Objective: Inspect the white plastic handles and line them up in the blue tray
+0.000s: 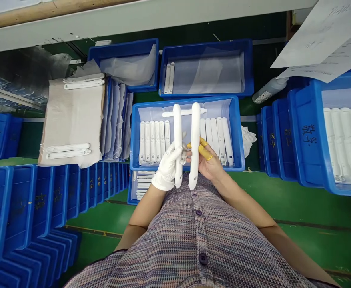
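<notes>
My left hand (pixel 168 166), in a white glove, is closed around a long white plastic bar (pixel 177 132) held upright. My right hand (pixel 207 162), bare with yellow finger cots, grips a second white bar (pixel 195 136) beside the first; the two bars stand nearly parallel, a small gap between them. Both are held above a blue tray (pixel 133 136) that holds rows of similar white parts, with one bar lying crosswise at its far end.
Two more blue trays (pixel 205 46) sit behind, one with two bars. A cloth-covered stack (pixel 73 120) with bars lies to the left. Stacks of blue bins (pixel 28 208) fill the left; bins with white bars (pixel 313 136) and papers stand on the right. A bottle (pixel 268 91) lies nearby.
</notes>
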A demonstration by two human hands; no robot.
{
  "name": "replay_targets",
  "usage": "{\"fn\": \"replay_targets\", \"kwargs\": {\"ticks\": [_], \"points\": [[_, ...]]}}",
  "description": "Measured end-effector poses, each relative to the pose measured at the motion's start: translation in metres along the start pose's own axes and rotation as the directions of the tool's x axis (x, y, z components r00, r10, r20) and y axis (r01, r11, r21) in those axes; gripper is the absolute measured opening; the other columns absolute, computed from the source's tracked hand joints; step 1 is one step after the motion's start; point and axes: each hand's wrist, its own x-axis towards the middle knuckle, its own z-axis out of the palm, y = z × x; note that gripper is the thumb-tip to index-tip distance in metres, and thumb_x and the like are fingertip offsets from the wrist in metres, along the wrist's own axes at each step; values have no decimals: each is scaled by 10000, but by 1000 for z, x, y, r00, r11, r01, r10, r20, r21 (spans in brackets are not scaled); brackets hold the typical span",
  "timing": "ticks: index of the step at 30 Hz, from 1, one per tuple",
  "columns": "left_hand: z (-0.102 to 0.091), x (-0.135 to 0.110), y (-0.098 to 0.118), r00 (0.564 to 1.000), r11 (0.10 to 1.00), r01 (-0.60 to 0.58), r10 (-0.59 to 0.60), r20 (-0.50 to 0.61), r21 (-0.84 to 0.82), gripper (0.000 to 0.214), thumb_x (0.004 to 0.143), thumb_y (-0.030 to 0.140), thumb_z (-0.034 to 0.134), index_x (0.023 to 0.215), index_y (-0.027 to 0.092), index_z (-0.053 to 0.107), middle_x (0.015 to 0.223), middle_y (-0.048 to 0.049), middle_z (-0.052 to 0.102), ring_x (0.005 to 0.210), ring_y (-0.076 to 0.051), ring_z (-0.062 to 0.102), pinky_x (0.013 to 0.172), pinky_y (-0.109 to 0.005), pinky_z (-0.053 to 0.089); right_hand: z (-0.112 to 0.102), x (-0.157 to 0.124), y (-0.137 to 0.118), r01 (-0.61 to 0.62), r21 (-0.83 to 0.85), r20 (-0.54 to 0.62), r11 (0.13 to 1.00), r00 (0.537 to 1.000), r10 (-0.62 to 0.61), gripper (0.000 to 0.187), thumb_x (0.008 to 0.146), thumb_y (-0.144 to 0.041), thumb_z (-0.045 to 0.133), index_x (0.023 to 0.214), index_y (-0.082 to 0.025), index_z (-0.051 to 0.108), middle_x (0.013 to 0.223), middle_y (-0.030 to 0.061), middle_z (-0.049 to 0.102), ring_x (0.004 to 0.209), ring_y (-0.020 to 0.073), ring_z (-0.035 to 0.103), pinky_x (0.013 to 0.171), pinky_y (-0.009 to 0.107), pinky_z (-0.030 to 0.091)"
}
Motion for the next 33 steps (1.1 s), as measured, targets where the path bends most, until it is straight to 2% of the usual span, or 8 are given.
{"fn": "replay_targets", "kwargs": {"ticks": [5,8,13,19,27,30,33], "points": [[-3,-3,7,997,1000,17,-16,79,-9,521,847,325,758,1332,175,638,946,-42,639,742,-124,600,717,-277,573,3,-3,-5,13,46,43,999,999,-15,395,792,-396,825,1123,-315,626,994,-11,704,795,145,643,610,294,575],[-4,-3,13,997,999,46,-48,53,27,532,874,326,719,1372,173,610,929,-46,647,707,-128,595,732,-299,579,4,-4,-6,-13,69,59,998,998,9,369,772,-380,841,1068,-300,636,1001,-4,707,813,150,643,612,295,568],[1,-4,17,994,994,109,-109,-13,27,514,952,397,620,1423,195,577,899,-58,655,684,-139,600,684,-291,572,2,-4,-4,-50,97,75,994,996,43,369,776,-376,835,1073,-292,633,1014,6,704,839,150,647,644,296,570],[6,-3,19,989,989,144,-145,-27,-22,490,967,419,607,1418,226,587,905,-48,647,700,-137,620,704,-294,588,3,-2,-7,-77,140,51,987,996,70,347,783,-353,827,1067,-285,639,1003,1,704,816,133,648,658,283,589],[8,3,23,980,976,193,-196,-16,-101,412,1034,432,500,1292,162,673,911,-61,658,728,-124,632,703,-248,585,0,5,-12,-162,164,39,973,987,158,221,892,-399,702,1028,-226,683,981,30,715,836,139,662,693,299,621],[7,4,23,977,969,209,-213,-12,-132,453,1064,431,424,1302,136,670,901,-68,657,720,-122,629,701,-242,584,-2,7,-12,-197,206,53,959,980,190,207,901,-381,688,1019,-211,699,940,28,708,831,138,659,704,296,626],[5,6,22,977,969,207,-211,-17,-135,459,1058,444,436,1335,151,655,892,-69,663,722,-134,633,692,-260,588,-3,8,-12,-205,220,61,954,979,197,198,911,-364,682,1032,-208,692,926,28,706,843,152,663,708,314,631]]}}
